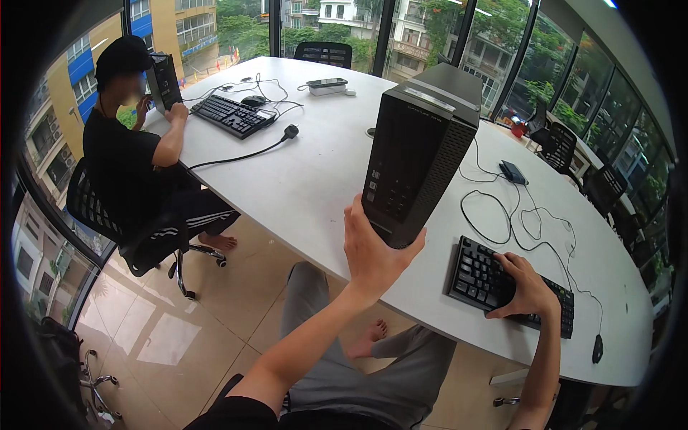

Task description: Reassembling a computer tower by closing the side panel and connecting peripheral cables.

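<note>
The left hand (373, 254) cups the lower front corner of a black computer tower (419, 154), which stands upright on the white tabletop (315, 186) near its near edge; the thumb lies along the tower's bottom edge and the fingers go behind the front face, so the grip is wrapped partly around that corner. The right hand (529, 287) lies flat on a black keyboard (494, 283) just right of the tower, fingers spread over the keys, its grip loose and clasping nothing. A thin black cable (516, 215) loops behind the keyboard and runs to a mouse (597, 349) at the tabletop's right edge. At the far left another person (129, 158) sits with a second tower (163, 80) and a second keyboard (231, 115).
</note>
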The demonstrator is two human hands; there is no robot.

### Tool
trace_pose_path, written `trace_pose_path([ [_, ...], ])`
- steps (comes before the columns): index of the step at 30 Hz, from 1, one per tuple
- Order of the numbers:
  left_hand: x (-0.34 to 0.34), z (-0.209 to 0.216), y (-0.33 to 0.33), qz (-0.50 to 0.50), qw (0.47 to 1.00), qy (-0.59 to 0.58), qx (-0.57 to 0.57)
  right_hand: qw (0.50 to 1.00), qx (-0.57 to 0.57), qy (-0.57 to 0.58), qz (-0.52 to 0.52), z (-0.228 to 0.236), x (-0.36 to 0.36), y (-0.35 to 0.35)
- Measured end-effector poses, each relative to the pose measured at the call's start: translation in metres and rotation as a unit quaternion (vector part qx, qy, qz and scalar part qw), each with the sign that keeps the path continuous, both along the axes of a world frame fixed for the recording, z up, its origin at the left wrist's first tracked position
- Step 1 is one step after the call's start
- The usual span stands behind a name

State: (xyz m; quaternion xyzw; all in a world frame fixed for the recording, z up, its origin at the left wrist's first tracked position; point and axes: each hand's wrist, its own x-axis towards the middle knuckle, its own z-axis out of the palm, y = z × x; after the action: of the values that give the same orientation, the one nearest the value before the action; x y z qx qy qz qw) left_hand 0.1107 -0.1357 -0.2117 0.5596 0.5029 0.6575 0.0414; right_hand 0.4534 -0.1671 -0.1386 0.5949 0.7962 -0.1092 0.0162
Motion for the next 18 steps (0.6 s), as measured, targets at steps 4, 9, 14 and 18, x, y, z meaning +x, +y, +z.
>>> trace_pose_path([
  [4, 0.0009, -0.0008, 0.0004, 0.000, 1.000, 0.004, 0.000, 1.000, -0.002, -0.002, -0.007, -0.0007, 0.0002, -0.0007],
  [9, 0.0003, -0.0012, 0.0004, 0.004, 1.000, 0.007, -0.001, 1.000, 0.002, 0.009, 0.000, -0.0031, 0.0015, 0.0002],
  [14, 0.0007, -0.0025, 0.0017, 0.004, 1.000, 0.000, 0.001, 1.000, 0.003, 0.000, -0.004, -0.0015, -0.0009, -0.0002],
  [18, 0.0005, -0.0031, 0.0027, 0.004, 1.000, 0.003, 0.010, 1.000, 0.000, 0.004, -0.002, -0.0017, -0.0014, 0.0011],
])
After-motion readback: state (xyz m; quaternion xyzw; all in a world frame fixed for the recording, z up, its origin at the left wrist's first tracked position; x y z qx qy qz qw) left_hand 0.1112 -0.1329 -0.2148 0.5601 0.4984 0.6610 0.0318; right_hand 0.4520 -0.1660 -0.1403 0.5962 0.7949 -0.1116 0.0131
